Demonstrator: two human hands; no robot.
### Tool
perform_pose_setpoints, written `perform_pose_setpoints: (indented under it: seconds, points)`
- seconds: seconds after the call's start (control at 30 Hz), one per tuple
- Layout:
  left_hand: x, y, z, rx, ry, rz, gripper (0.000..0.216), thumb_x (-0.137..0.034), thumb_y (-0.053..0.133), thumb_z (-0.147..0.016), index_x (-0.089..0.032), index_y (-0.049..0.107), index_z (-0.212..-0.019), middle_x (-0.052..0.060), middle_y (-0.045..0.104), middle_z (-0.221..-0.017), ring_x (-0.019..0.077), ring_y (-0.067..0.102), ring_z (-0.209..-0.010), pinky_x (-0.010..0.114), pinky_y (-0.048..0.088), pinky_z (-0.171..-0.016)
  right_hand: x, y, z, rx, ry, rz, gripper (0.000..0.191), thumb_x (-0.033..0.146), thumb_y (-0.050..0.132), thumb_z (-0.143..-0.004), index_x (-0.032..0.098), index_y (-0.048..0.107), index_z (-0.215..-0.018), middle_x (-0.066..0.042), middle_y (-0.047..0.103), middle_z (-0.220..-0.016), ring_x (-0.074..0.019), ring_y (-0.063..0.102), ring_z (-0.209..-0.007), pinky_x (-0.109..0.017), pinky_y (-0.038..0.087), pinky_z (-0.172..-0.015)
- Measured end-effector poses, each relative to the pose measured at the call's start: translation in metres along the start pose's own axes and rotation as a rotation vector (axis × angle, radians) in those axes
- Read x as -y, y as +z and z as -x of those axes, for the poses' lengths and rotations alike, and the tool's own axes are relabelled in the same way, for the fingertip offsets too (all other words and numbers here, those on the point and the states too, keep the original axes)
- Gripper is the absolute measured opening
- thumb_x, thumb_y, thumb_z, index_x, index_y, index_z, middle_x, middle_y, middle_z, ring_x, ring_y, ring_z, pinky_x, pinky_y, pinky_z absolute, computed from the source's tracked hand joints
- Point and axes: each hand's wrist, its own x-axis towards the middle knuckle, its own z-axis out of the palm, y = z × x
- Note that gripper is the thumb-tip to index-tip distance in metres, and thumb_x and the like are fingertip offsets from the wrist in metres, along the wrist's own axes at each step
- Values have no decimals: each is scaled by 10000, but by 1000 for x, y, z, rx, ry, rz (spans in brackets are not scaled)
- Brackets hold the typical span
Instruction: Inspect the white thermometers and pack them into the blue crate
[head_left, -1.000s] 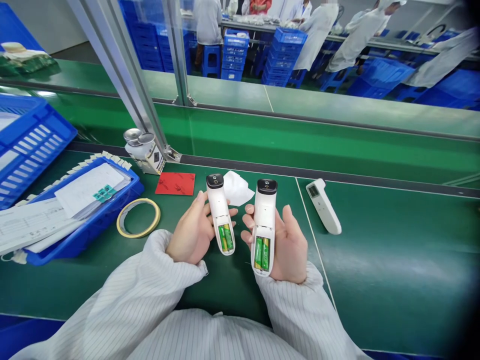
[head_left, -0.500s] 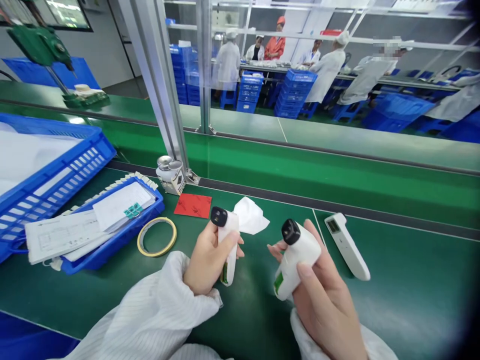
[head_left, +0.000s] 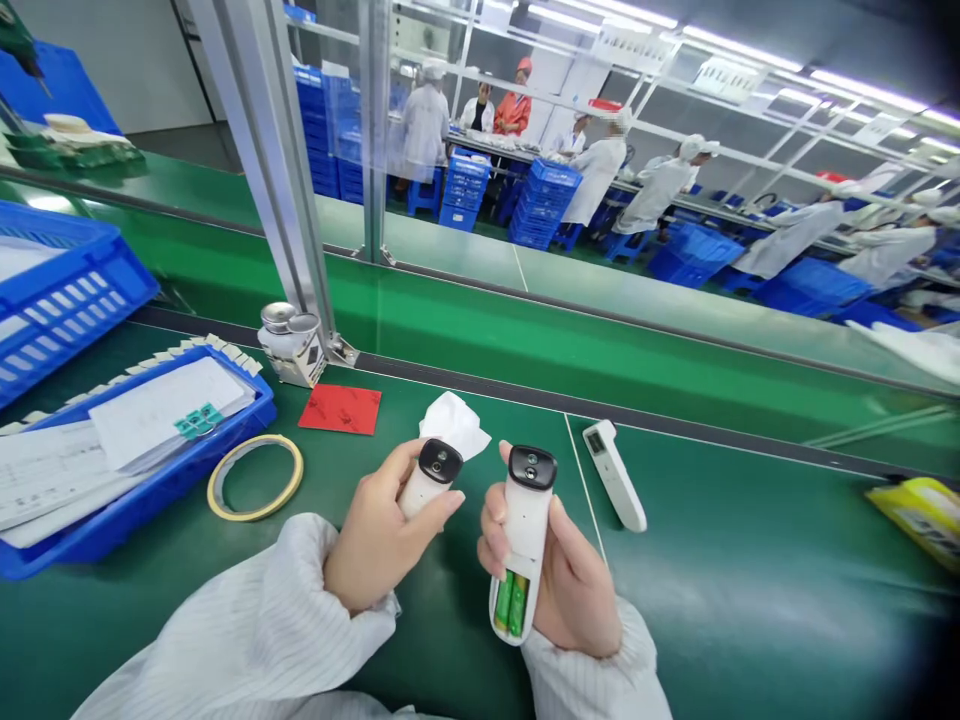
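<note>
My left hand (head_left: 375,540) is closed around a white infrared thermometer (head_left: 424,490) with a black sensor end facing up; its lower part is hidden by my fingers. In my right hand (head_left: 574,590) is a second white thermometer (head_left: 526,525), held upright with its black end on top. Its battery compartment stands uncovered, showing two green batteries (head_left: 511,602). Beyond my right hand, a third thermometer (head_left: 616,478) with a small display lies on the green bench (head_left: 720,580). A crumpled white tissue (head_left: 457,422) lies just behind the left thermometer.
To the left are a roll of tape (head_left: 256,510), a red card (head_left: 341,408), a dispenser bottle (head_left: 289,345) and a blue tray (head_left: 262,405) of papers. A metal post (head_left: 262,160) rises at the bench's back edge. A yellow packet (head_left: 926,515) lies far right. People in white work beyond.
My view has swung right. Both thermometers are turned so their black ends face me, and the right one has moved closer to the left, its batteries now in full view.
</note>
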Motion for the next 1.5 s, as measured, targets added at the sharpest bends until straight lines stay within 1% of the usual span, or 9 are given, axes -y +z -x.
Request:
perform_pose_setpoints:
  seconds: [0.1, 0.2, 0.37, 0.53, 0.7, 0.93, 1.13, 1.3, 1.5]
  points:
    - [-4, 0, 2, -2, -73, 159, 496, -340, 691, -788, -249, 449, -1212, -12, 660, -872, 125, 584, -529, 268, 519, -500, 2, -3, 6, -97, -46, 193, 292, 405, 480, -935, 302, 579, -1190, -37, 616, -923, -171, 581, -734, -352, 511, -702]
    - [-3, -2, -1, -10, -53, 319, 278, -344, 657, -835, -206, 506, -1025, -39, 626, -677, 115, 580, -535, 241, 517, -550, 11, -4, 18, -234, -90, 455, 570, 332, 593, -901, 360, 357, -1419, -42, 641, -1105, -214, 599, -1039, -409, 493, -927]
    - [-4, -10, -20, -240, -76, 891, 154, -226, 593, -897, -187, 561, -1043, 54, 697, -942, 176, 641, -1029, 386, 469, -993, 34, -6, 34, -500, -184, 660, 447, 357, 709, -813, 305, 548, -1227, -72, 592, -1331, -277, 511, -1261, -458, 423, -1068]
    - [-12, -17, -31, -316, -203, 1212, 159, -183, 492, -957, -219, 541, -1105, 97, 662, -1171, 214, 637, -1112, 505, 352, -1104, 40, 0, 28, -632, -151, 357, 435, 358, 738, -753, 240, 616, -1154, -106, 572, -1381, -325, 471, -1322, -523, 329, -1133]
    - [-9, -12, -30, -338, -154, 1300, 190, -306, 475, -972, -244, 527, -1144, 86, 569, -1349, 232, 593, -1188, 490, 394, -1090, 10, 14, 15, -541, 44, -87, 277, 330, 705, -768, 267, 637, -1029, -103, 671, -1252, -301, 546, -1260, -525, 420, -1077]
    - [-4, 0, -24, -306, -185, 1297, 253, -431, 494, -949, -235, 577, -1087, 54, 550, -1388, 229, 576, -1212, 446, 493, -1014, -35, 44, 2, -444, 27, -232, 259, 300, 691, -818, 222, 650, -1062, -62, 692, -1217, -262, 526, -1287, -466, 346, -1161]
    - [-10, 2, -21, -295, -339, 1289, 389, -469, 444, -964, -177, 620, -1152, 83, 619, -1304, 180, 628, -1131, 290, 561, -902, -53, 55, 9, -420, -83, 91, 620, 303, 771, -745, 242, 502, -1300, -104, 610, -1333, -320, 528, -1276, -544, 390, -1106]
    - [-13, -12, -23, -265, -439, 1286, 417, -494, 430, -965, -166, 671, -1056, 56, 696, -1160, 134, 629, -1124, 145, 540, -834, -59, 56, 22, -167, -55, 382, 1228, 115, 828, -611, 399, 46, -1514, -55, 362, -1544, -284, 222, -1457, -581, 207, -1164]
    - [-33, -22, -11, -213, -418, 1219, 256, -283, 467, -966, -193, 683, -1069, 39, 697, -1161, 138, 551, -1236, 129, 530, -887, -59, 47, 23, -99, -74, 742, 1181, 211, 782, -710, 435, -63, -1504, -55, 273, -1583, -310, 143, -1475, -663, 147, -1136]
